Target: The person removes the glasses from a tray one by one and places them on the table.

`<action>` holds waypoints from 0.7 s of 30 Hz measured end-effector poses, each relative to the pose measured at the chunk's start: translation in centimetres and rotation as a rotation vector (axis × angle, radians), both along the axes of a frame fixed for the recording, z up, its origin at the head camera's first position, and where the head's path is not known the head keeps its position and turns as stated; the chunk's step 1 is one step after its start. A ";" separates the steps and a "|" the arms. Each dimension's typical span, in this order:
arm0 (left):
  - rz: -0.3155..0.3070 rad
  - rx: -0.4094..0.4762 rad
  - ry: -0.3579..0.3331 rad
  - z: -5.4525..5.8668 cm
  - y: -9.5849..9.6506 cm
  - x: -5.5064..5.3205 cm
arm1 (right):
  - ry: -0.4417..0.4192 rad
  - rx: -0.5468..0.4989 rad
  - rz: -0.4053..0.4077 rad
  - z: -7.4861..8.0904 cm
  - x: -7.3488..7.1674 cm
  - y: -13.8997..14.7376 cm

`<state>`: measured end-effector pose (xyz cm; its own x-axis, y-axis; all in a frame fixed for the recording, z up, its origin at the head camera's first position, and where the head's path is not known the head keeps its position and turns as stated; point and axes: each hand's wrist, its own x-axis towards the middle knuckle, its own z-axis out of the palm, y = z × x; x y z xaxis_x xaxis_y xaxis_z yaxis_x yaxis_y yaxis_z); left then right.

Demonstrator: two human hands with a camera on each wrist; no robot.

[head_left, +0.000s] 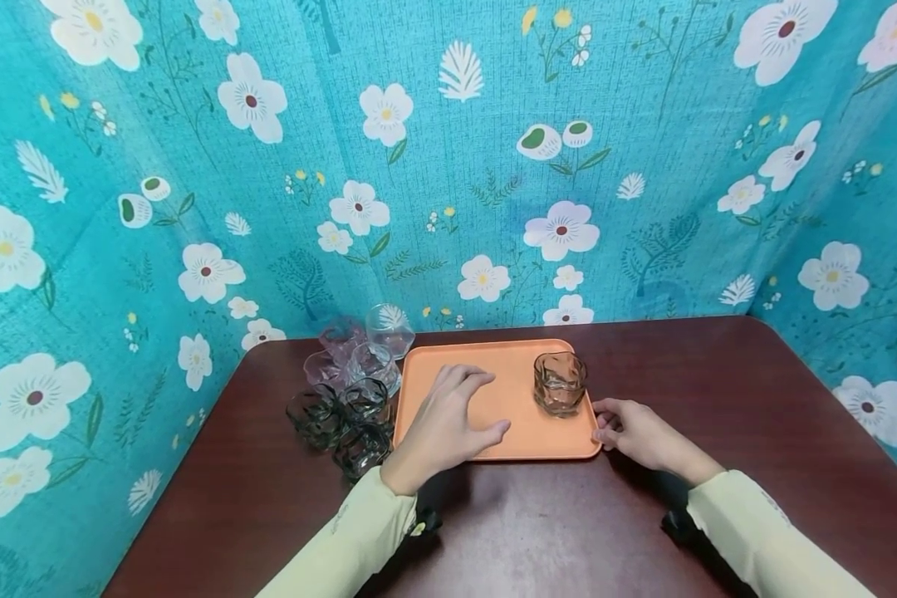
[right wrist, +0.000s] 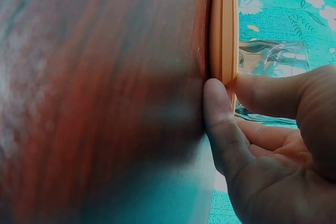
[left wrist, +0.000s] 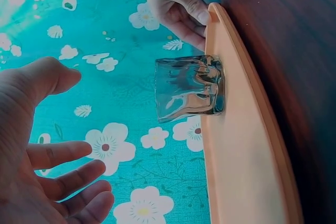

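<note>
An orange tray [head_left: 493,444] lies on the dark table. Near its right end stands a brown-tinted drinking glass [head_left: 561,386] with wavy sides, upright in the head view. My right hand [head_left: 643,432] pinches the tray's right edge between thumb and fingers; the right wrist view shows a fingertip [right wrist: 218,98] against the rim from beneath. Over the left half of the tray hovers my left hand [head_left: 444,419], thumb and fingers spread apart with nothing between them. That hand [left wrist: 58,145] is apart from the glass [left wrist: 189,87] in the left wrist view.
Left of the tray, several dark grey glasses [head_left: 362,448] stand close together. Behind them are pinkish glasses [head_left: 329,365] and clear ones [head_left: 390,332], near the table's back edge. A teal flowered cloth [head_left: 433,166] hangs behind the table [head_left: 538,531].
</note>
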<state>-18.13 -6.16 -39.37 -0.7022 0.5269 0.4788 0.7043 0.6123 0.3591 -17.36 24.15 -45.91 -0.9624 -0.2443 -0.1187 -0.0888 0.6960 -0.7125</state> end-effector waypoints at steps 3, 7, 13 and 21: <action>0.006 -0.005 -0.035 0.0 0.5 -0.5 | -0.002 0.002 0.001 0.1 0.0 0.0; 0.017 -0.023 -0.090 -0.3 1.3 -1.2 | 0.002 -0.010 0.005 0.1 0.2 0.0; 0.009 -0.035 -0.176 -1.0 2.6 -2.4 | -0.004 -0.028 0.009 0.0 0.3 -0.1; -0.005 -0.045 -0.266 -2.2 4.4 -4.4 | 0.002 -0.015 0.010 0.2 0.3 -0.1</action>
